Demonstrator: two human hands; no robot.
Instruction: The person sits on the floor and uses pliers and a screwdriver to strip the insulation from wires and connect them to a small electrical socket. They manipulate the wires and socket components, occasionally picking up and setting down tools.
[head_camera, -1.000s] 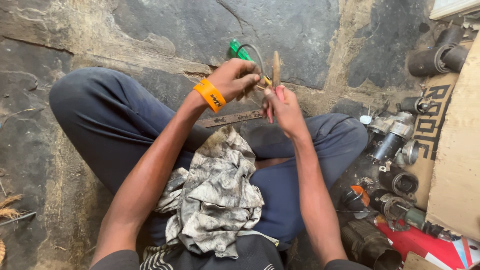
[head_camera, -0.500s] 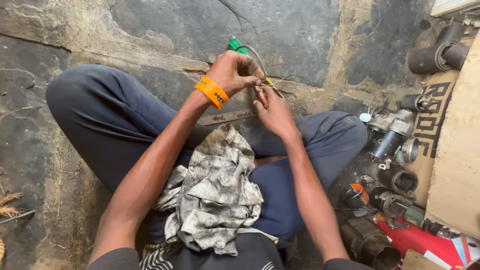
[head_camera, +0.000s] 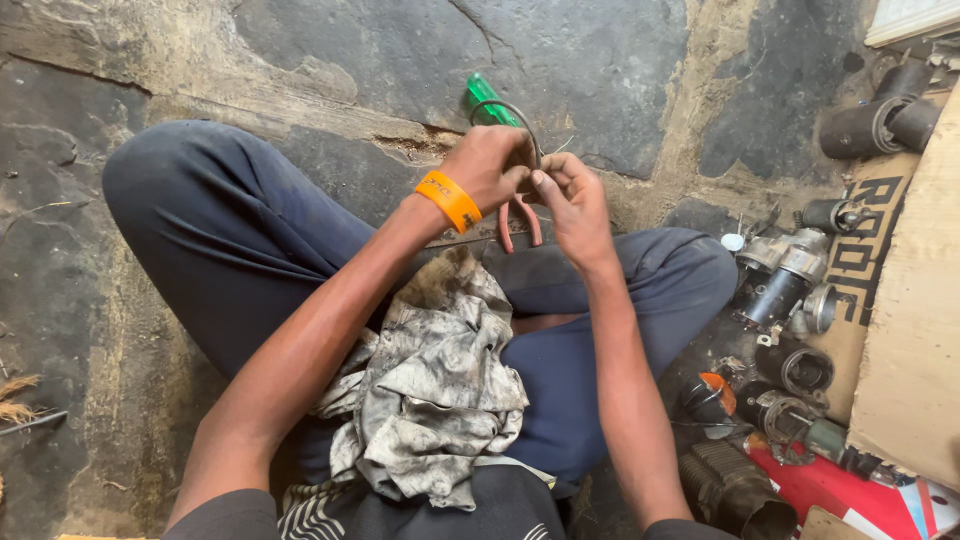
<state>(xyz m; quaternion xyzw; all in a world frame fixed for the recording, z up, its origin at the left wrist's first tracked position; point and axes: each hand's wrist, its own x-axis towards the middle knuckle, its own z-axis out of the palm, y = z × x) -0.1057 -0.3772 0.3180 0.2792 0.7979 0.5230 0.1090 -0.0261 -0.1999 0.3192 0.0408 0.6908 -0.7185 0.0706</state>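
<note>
I sit cross-legged on a stone floor. My left hand (head_camera: 490, 165), with an orange wristband (head_camera: 449, 200), and my right hand (head_camera: 575, 200) meet above my knees, fingers pinched together on a small wire piece. A thin grey wire (head_camera: 518, 112) arches up from my left hand. Two reddish-brown curved ends (head_camera: 520, 228) hang below the fingers. What the fingertips grip between them is hidden. A green-handled screwdriver (head_camera: 482, 97) lies on the floor just beyond my left hand.
A dirty grey rag (head_camera: 430, 390) lies on my lap. At the right are several metal motor housings and cylinders (head_camera: 790, 285), dark pipes (head_camera: 865, 125), a cardboard sheet (head_camera: 915, 330) and a red sheet (head_camera: 840, 490). Rough stone floor (head_camera: 300, 60) lies ahead and left.
A pale stick-like end that rose above my hands one second ago is gone from view. My hands have drawn closer together, and reddish-brown ends now hang beneath them.
</note>
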